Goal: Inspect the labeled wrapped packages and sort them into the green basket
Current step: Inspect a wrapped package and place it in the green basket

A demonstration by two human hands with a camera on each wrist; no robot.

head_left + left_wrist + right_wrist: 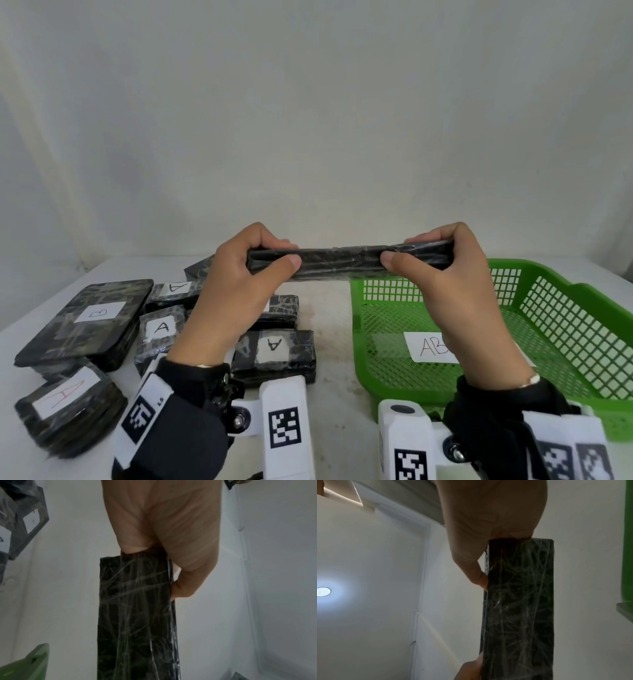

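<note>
A flat black package wrapped in clear film [342,263] is held up edge-on above the table. My left hand [270,255] grips its left end, thumb on the near side. My right hand [407,255] grips its right end the same way. Its label is hidden from every view; only the wrapped underside [135,615] [518,608] shows in the wrist views. The green basket [582,349] sits on the table at the right, below my right hand, with a white label reading "AB" [430,346] inside.
Several more wrapped black packages lie on the left: a big flat one labelled B [92,318], and smaller ones labelled A [161,330] [274,353] [65,407]. A bare white wall stands behind the table.
</note>
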